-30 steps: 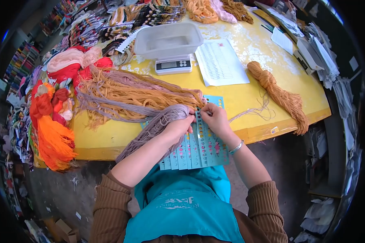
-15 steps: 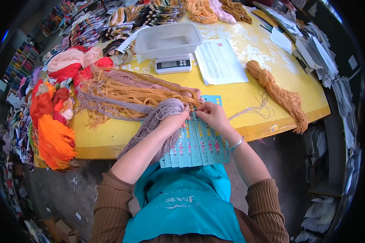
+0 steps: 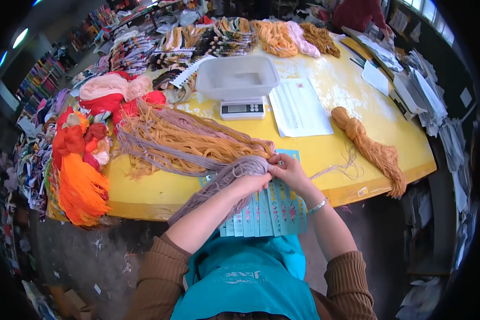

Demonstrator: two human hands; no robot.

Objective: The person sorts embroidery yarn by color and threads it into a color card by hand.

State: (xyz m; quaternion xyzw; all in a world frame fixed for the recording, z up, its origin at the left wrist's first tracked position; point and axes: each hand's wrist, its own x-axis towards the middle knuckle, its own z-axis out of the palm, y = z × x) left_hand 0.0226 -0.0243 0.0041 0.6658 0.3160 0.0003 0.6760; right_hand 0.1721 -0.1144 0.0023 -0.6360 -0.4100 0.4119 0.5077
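A greyish-purple skein of thread (image 3: 226, 180) drapes over my left hand (image 3: 255, 184), whose fingers are curled round its end. Close against it, my right hand (image 3: 289, 173) is closed in a pinch at the tip of that skein; the strands between the fingers are too small to make out fully. Beneath both hands lie several overlapping turquoise cards (image 3: 266, 216) with rows of holes and printed coloured marks, reaching over the table's front edge. Long golden-tan and mauve threads (image 3: 197, 140) spread to the left, their right ends gathered just beyond my hands.
On the yellow table (image 3: 357, 169) stand a clear plastic tub (image 3: 237, 80) on a digital scale (image 3: 242, 109), a printed sheet (image 3: 301, 109) and a tan skein (image 3: 370, 146). Red and orange skeins (image 3: 82, 176) hang over the left edge. A person in dark red (image 3: 357, 15) is at the far right.
The view has tilted up and shifted left, bringing the other person into sight. My hands stay together at the skein's end, the right hand's fingers now closer to the left.
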